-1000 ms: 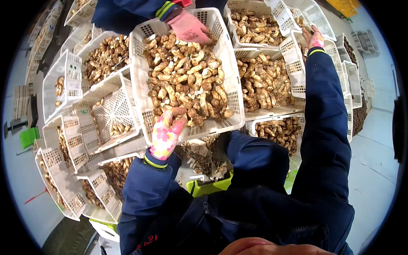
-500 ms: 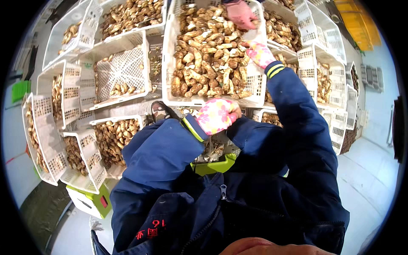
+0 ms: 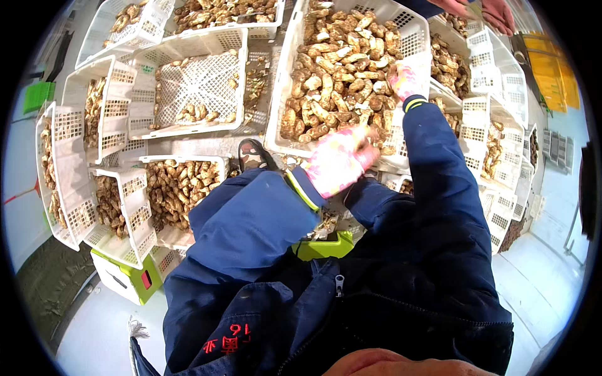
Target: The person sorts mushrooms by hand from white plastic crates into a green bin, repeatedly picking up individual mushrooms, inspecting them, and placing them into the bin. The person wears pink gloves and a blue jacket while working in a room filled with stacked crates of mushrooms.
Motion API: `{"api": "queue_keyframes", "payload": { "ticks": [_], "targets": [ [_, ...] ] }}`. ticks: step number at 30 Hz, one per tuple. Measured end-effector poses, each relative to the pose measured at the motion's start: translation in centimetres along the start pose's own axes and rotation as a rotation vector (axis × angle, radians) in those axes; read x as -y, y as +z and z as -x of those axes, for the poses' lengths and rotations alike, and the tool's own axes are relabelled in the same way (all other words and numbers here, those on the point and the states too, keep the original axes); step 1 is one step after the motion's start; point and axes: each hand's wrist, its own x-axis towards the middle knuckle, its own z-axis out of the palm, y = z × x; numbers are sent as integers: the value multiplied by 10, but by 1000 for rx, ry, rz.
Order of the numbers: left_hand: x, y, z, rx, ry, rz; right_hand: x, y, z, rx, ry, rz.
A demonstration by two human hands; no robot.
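Observation:
A white plastic crate [image 3: 276, 116] full of brown-and-cream mushrooms [image 3: 326, 88] stands in front of me. My right hand [image 3: 405, 81], in a pink-and-white flowered glove, reaches onto the mushrooms along the crate's right side. Its fingers are drawn together, and what they hold, if anything, is hidden. My left hand [image 3: 338, 161], in a matching glove, is over the crate's near edge beside the closest mushrooms. Motion smears its fingers, so its grip is unclear. At the top right are a co-worker's pink-gloved hands [image 3: 498, 14], outside this crate.
Around me stand several more white crates, including a sparsely filled one [image 3: 188, 128] on the left. Loose mushrooms [image 3: 179, 188] fill a crate near my left arm. A green container [image 3: 325, 246] with scraps sits between my legs. A white-and-green box [image 3: 125, 276] stands at lower left.
The view has shifted, so the crates appear farther right. My left hand has risen over the crate's near edge. The co-worker's hand has left the crate toward the right.

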Motion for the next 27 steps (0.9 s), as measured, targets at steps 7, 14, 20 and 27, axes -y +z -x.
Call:
{"api": "queue_keyframes", "payload": {
  "ticks": [7, 14, 20, 27],
  "targets": [
    [15, -7, -30, -316, -425, 1133, 54, -126, 72, 346, -550, -950],
    [12, -12, -23, -141, -448, 1092, 27, 6, 41, 116, -77, 114],
    [16, -2, -17, -142, -415, 1055, 56, 12, 47, 123, -31, 173],
    [21, -6, -15, -84, -436, 1077, 31, 9, 38, 88, -18, -112]
  ]
}}
